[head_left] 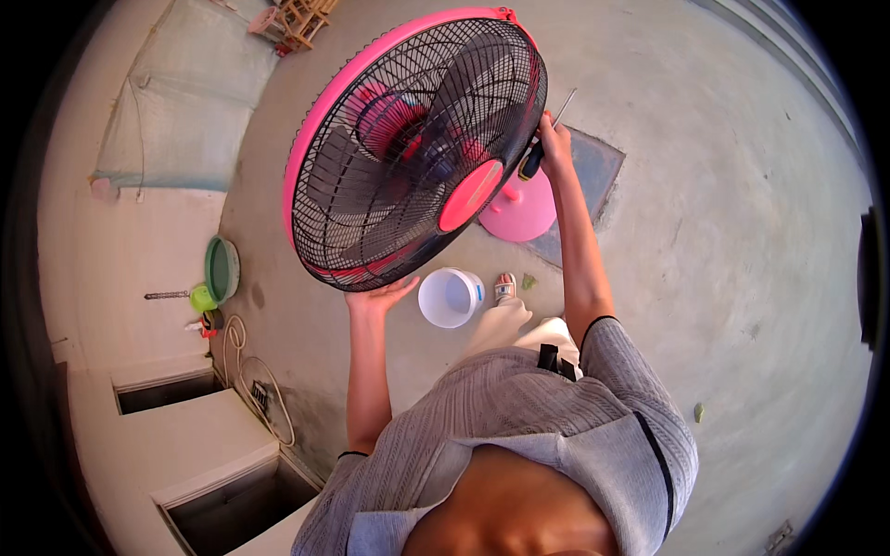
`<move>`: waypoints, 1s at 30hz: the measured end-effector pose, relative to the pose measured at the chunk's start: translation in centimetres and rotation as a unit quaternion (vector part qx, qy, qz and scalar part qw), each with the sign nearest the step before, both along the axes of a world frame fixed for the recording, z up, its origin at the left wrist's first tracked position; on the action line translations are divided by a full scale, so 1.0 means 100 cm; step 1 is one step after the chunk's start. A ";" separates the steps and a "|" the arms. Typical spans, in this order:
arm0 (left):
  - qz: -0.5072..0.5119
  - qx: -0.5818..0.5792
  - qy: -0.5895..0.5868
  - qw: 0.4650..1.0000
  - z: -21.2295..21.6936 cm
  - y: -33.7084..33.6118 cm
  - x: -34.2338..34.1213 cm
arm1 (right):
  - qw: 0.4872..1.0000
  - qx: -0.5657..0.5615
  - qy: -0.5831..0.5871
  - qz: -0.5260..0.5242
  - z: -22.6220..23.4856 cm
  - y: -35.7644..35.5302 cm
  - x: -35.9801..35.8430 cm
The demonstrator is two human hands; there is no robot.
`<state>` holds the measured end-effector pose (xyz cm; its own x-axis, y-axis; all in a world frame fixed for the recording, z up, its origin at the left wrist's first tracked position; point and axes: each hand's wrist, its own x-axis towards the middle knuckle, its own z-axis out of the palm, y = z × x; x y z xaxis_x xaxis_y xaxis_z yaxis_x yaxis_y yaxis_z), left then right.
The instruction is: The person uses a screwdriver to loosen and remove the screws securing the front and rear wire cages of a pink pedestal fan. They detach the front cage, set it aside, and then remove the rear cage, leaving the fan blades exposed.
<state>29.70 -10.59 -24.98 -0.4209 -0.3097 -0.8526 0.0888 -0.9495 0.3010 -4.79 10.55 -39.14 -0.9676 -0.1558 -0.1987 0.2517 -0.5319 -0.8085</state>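
A pink and black electric fan (468, 196) tilts in front of me, its round wire cage over dark blades. My left hand (375, 296) bears the cage's lower rim from below, thumb stretched out and the other fingers partly hidden by the fan. At the cage's right edge, my right hand (556, 145) closes round a screwdriver (531, 161) with a dark handle, the metal shaft pointing up past the fingers. This hand also lies against the cage. Behind the fan, its pink round base (521, 211) stands on the floor, while the pole is mostly hidden.
A white bucket (451, 297) stands on the concrete floor (723, 232) near my foot. Along the left wall are a green basin (222, 270), a coiled hose (243, 352) and a ledge with dark openings (241, 510). A wooden stool (301, 20) stands far off.
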 end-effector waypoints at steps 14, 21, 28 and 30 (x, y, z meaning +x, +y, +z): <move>0.025 -0.027 0.040 0.999 -0.017 0.012 0.010 | 0.999 0.017 -0.017 0.044 0.012 0.006 0.007; 0.041 -0.072 0.067 0.994 -0.016 0.029 0.009 | 0.999 -0.022 -0.020 0.030 0.000 0.018 -0.006; 0.106 -0.098 0.186 0.972 -0.026 0.032 0.014 | 0.996 0.032 -0.032 0.077 0.015 0.020 -0.008; 0.111 -0.130 0.204 0.964 -0.025 0.035 0.015 | 0.997 -0.008 0.020 0.078 -0.007 0.031 -0.019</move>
